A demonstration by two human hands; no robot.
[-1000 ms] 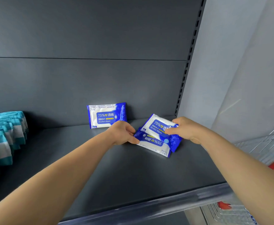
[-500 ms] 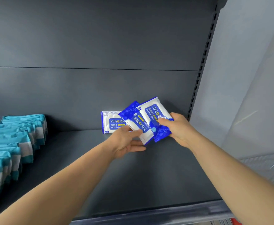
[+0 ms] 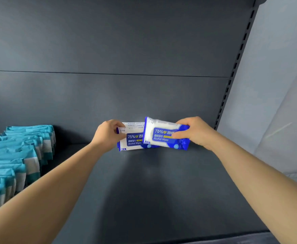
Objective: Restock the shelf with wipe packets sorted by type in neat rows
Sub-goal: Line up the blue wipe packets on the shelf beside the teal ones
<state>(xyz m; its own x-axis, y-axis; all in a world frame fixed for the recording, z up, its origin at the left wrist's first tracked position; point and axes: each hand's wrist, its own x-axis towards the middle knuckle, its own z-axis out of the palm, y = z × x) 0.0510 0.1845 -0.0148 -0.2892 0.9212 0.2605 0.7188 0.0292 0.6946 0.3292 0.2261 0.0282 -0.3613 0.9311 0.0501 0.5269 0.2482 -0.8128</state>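
Blue-and-white alcohol wipe packets stand upright against the back wall of the dark shelf (image 3: 153, 191). My left hand (image 3: 109, 136) pinches the left end of one upright packet (image 3: 132, 140), with another packet's top edge showing just behind it. My right hand (image 3: 195, 132) grips a second packet (image 3: 161, 136) by its right end, holding it tilted slightly and overlapping the right side of the first one. Its lower edge is near the shelf surface; contact is unclear.
Rows of teal-and-white wipe packets (image 3: 17, 155) fill the shelf's left side. A slotted upright post (image 3: 232, 74) marks the shelf's right end, with a pale wall (image 3: 276, 85) beyond. The shelf's front lip (image 3: 250, 238) is at the bottom right.
Both hands carried their packets from the shelf floor up and back to the rear wall. The packets went from lying askew to standing nearly upright before the first one.
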